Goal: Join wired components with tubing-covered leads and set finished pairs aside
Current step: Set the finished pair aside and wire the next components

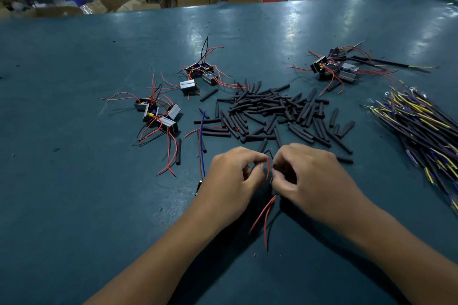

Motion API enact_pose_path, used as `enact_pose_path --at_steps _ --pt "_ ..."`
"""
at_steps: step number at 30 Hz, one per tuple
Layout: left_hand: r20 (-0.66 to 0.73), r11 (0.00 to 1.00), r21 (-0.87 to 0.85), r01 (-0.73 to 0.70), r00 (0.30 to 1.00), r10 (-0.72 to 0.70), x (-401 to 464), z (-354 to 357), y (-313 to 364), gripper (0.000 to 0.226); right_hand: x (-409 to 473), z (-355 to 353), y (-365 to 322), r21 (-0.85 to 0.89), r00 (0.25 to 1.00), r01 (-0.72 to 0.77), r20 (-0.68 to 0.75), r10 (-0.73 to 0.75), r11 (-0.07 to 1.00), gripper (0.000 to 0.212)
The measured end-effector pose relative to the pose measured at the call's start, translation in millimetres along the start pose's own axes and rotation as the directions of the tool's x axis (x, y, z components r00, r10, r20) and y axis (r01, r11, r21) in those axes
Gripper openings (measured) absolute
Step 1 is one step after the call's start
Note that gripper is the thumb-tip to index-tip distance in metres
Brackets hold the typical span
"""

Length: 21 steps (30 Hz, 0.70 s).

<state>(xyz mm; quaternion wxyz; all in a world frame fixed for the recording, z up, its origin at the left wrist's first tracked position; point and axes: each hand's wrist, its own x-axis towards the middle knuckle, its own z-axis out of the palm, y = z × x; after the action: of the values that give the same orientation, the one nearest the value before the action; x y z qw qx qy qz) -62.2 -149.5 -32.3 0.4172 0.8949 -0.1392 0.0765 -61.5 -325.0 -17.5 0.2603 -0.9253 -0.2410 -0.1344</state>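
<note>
My left hand (231, 178) and my right hand (307, 176) meet over the near middle of the dark green table (74, 205). Between their fingertips runs a thin red lead (268, 168), which my left hand pinches. My right hand grips a black tubing-covered piece (282, 168) against that lead. Two red wires (265, 218) hang down from under the hands; the component they belong to is hidden. A heap of black tubing pieces (275, 114) lies just beyond. Small boxed components with red wires sit in clusters at the left (158, 114), centre (198, 77) and far right (334, 67).
A bundle of yellow and purple wires with ring terminals (421, 126) lies along the right edge. A blue wire (202, 146) and loose tubing pieces lie left of my hands. Cardboard boxes, red stools and blue crates stand beyond the table's far edge.
</note>
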Motion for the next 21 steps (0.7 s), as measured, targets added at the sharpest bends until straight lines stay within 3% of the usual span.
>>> enact_pose_path --at_steps 4,7,15,18,21 --pt "0.039 0.988 -0.134 0.076 0.997 -0.071 -0.6 -1.7 0.6 0.025 2.2 -9.0 9.5 0.198 0.997 -0.055 0.057 0.045 0.979 0.016" --pt "0.057 0.956 -0.283 0.075 0.997 -0.061 -0.4 -2.2 0.0 0.015 2.9 -13.8 11.6 0.259 0.996 -0.085 0.061 0.072 0.962 0.015" --pt "0.025 0.934 -0.353 0.050 0.999 -0.044 0.3 3.0 -2.1 0.008 5.5 -24.4 18.2 0.360 0.973 -0.157 0.215 0.082 0.920 0.010" --pt "0.045 0.933 -0.351 0.076 0.997 -0.065 -0.4 2.4 -2.4 0.008 10.3 -31.4 23.6 0.438 0.980 -0.193 0.137 0.146 0.878 0.005" --pt "0.043 0.937 -0.337 0.086 0.996 -0.076 -2.1 1.0 0.3 0.007 10.8 -33.2 22.7 0.604 0.973 -0.203 0.036 0.227 0.771 0.017"
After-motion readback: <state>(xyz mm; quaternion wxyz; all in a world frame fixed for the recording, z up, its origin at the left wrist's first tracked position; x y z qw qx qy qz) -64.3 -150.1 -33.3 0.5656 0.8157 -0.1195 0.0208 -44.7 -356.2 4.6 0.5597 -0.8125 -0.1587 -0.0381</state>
